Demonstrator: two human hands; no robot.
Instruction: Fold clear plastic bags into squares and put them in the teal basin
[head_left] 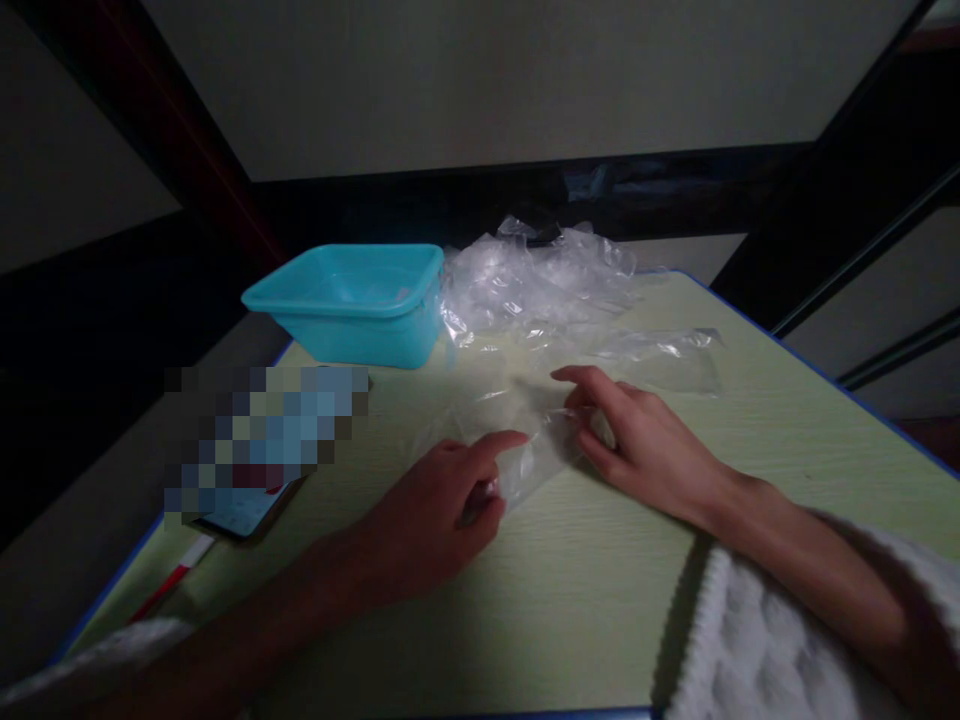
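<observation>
A clear plastic bag (529,468) lies low over the table between my two hands. My left hand (442,510) is at its near left side, index finger stretched across it, the other fingers curled in on its edge. At the bag's right end is my right hand (645,445), its index finger pointing left while the thumb and remaining fingers close on the plastic. The exact grip points are dim and partly hidden. Just behind, another flat clear bag (667,350) rests on the table, in front of a heap of crumpled clear bags (540,275).
A turquoise plastic basin (352,335) stands at the table's back left. Nearer, a phone (244,510) with a blurred screen lies with a red and white cable (180,568) plugged in. The pale green table (585,620) has a blue edge; a wall rises behind it.
</observation>
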